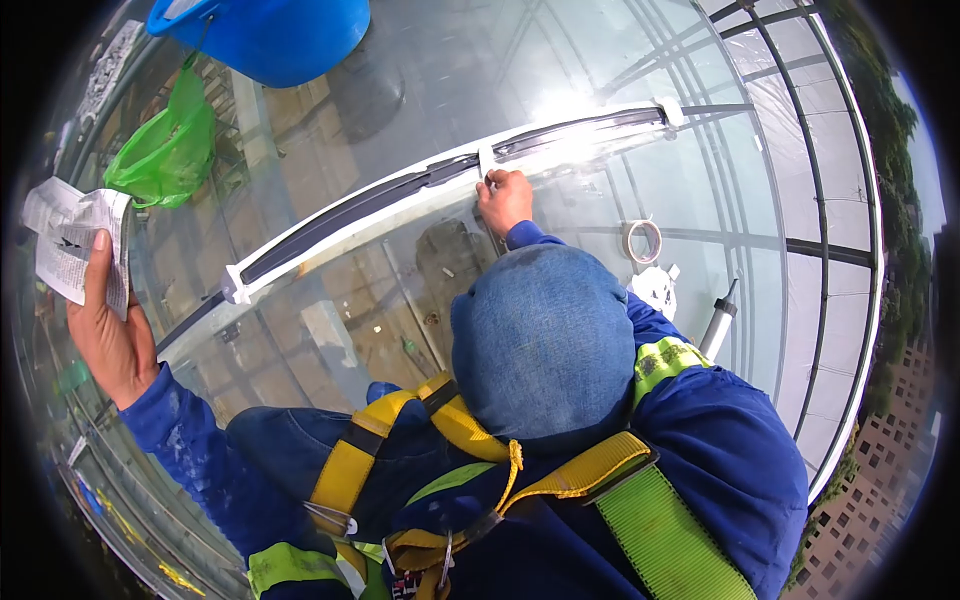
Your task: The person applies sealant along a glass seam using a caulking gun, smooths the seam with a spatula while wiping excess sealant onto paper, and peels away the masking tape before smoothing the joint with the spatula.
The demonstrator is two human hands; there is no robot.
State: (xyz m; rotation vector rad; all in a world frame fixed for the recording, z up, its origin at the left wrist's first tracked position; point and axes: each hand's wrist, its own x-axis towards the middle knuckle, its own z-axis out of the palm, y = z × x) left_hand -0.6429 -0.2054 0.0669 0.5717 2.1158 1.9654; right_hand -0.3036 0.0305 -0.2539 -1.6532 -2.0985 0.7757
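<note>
My left hand [112, 335] is closed on a crumpled sheet of printed paper [88, 235] at the far left, thumb over its front. My right hand [504, 200] is closed at the near edge of a long seam in the glass, its fingers pinched beside a short white strip [487, 158] that crosses the seam. Whatever is between those fingers is too small to make out. Dark sealant [350, 208] runs along the seam between white tape borders [330, 250].
A blue bucket [285, 40] and a green plastic bag [170, 145] are at the upper left. On the glass panel [700, 180] to the right are a tape roll [641, 241], a white crumpled piece [655, 290] and a sealant tube [719, 325]. Framing lies beyond the edge.
</note>
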